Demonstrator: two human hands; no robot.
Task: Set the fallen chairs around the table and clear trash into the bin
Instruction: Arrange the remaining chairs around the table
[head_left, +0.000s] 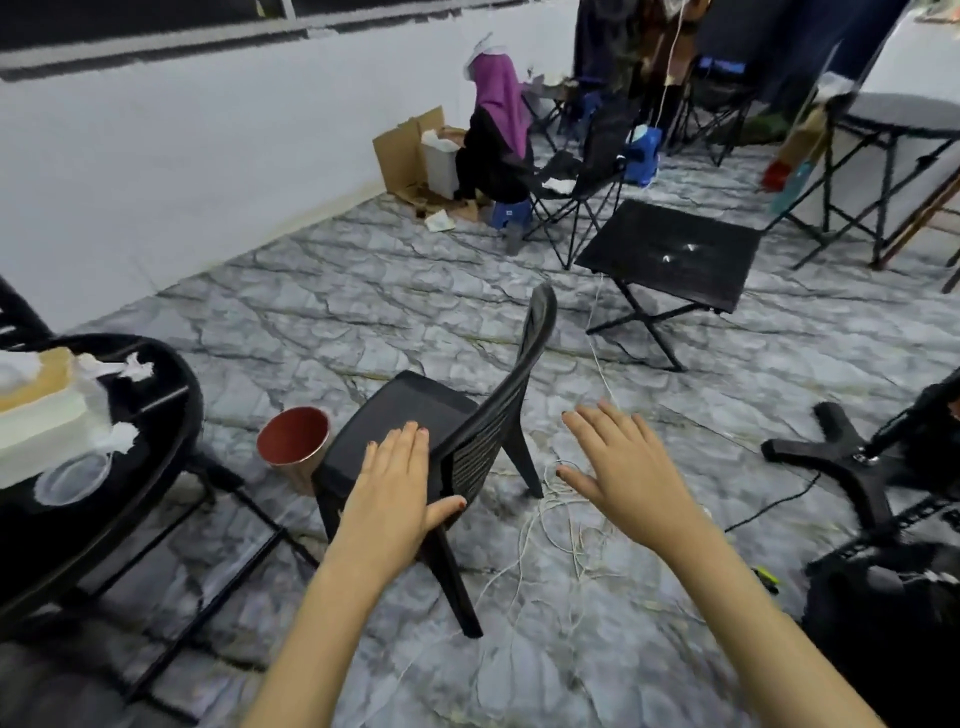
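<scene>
A black plastic chair (415, 415) stands upright in the middle of the floor, its backrest toward the right. My left hand (397, 480) lies on the seat's near corner, thumb hooked round the edge. My right hand (621, 470) hovers open to the right of the backrest, touching nothing. A red-lined round bin (293, 441) stands on the floor just left of the chair. The black round table (161, 405) at the left carries crumpled white tissues (137, 370), a clear plastic lid (72, 480) and a white box (36, 421).
Tangled white cord (561, 519) lies on the floor under my right hand. A small black folding table (675, 254) stands behind the chair. A black stand base (841, 457) is at the right. A seated person (498, 135) works by cardboard at the far wall.
</scene>
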